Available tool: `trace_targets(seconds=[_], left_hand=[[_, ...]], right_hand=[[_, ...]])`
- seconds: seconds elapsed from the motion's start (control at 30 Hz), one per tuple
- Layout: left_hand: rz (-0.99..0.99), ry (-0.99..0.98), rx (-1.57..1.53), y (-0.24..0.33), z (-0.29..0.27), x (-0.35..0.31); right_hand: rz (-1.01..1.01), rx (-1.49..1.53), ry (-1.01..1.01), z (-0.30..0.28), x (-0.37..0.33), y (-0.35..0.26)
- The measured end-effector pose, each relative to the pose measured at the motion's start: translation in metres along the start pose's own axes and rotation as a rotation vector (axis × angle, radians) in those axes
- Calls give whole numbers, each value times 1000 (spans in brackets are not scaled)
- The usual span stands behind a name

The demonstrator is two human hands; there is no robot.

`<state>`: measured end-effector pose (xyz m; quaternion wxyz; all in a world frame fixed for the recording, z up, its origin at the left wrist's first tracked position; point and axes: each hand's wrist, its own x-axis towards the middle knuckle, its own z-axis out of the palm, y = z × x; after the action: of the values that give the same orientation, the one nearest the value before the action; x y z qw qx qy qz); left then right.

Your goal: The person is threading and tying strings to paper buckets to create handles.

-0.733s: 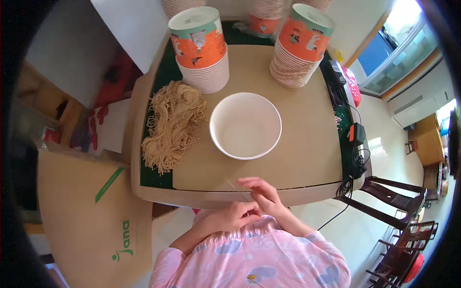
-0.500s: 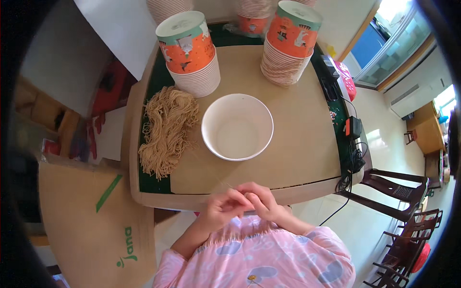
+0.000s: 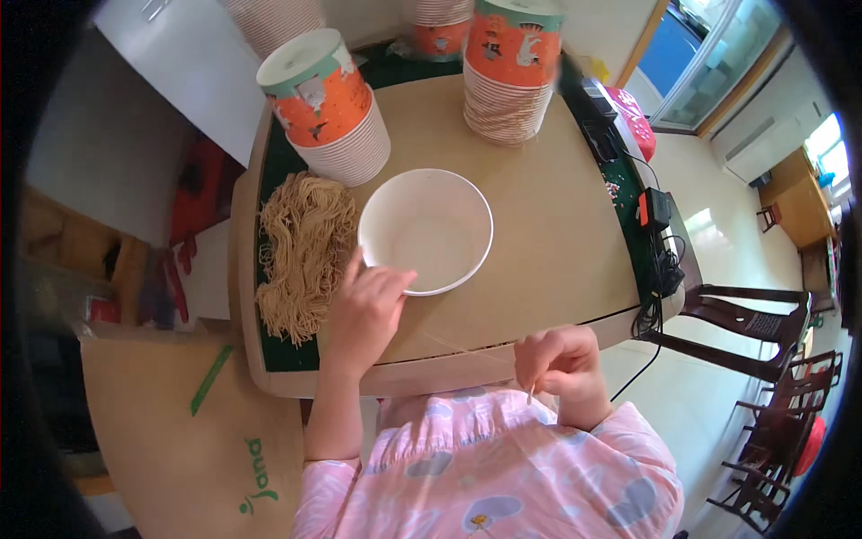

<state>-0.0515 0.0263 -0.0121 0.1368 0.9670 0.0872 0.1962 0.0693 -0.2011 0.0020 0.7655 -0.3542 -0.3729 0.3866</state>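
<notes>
A white paper bucket (image 3: 426,225) stands upright with its mouth up, and its inside shows nothing but white wall and bottom. My left hand (image 3: 366,301) is at its near-left rim, fingers apart, with the thumb side close against the rim; a firm grip is not visible. My right hand (image 3: 561,359) is closed in front of my chest, at the table's near edge. A pale thread end pokes out below its pinched fingers, and a thin strand of string (image 3: 458,348) runs left from it over the table edge. Left of the bucket lies a loose bundle of tan string (image 3: 305,251).
Two stacks of orange-and-green printed paper buckets, one at left (image 3: 328,108) and one at right (image 3: 512,72), stand upside down farther back. Black cables and adapters (image 3: 660,260) line the table's right side. A cardboard box (image 3: 180,422) is at lower left, a dark wooden chair (image 3: 745,328) at right.
My hands, together before, have parted: the left moved forward to the bucket's rim, the right moved to the right with the string. The whole view has shifted slightly.
</notes>
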Motion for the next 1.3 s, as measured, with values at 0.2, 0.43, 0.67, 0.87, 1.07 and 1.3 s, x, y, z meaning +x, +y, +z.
trace_targets(seconds=[0.2, 0.43, 0.67, 0.87, 1.07, 1.3], left_hand=[[-142, -66, -230, 46, 3, 26], [-198, -28, -265, 61, 13, 32], [-206, -52, -282, 59, 14, 31], [-226, -62, -322, 62, 14, 33], [-226, -112, -286, 67, 16, 38], [-191, -190, -454, 56, 30, 35]], right_hand=[[192, -277, 520, -11, 19, 44], [10, -48, 404, -30, 28, 96], [7, -160, 414, -27, 28, 102], [20, -154, 412, -30, 29, 100], [58, -141, 439, -38, 30, 102], [94, -218, 475, -42, 27, 97]])
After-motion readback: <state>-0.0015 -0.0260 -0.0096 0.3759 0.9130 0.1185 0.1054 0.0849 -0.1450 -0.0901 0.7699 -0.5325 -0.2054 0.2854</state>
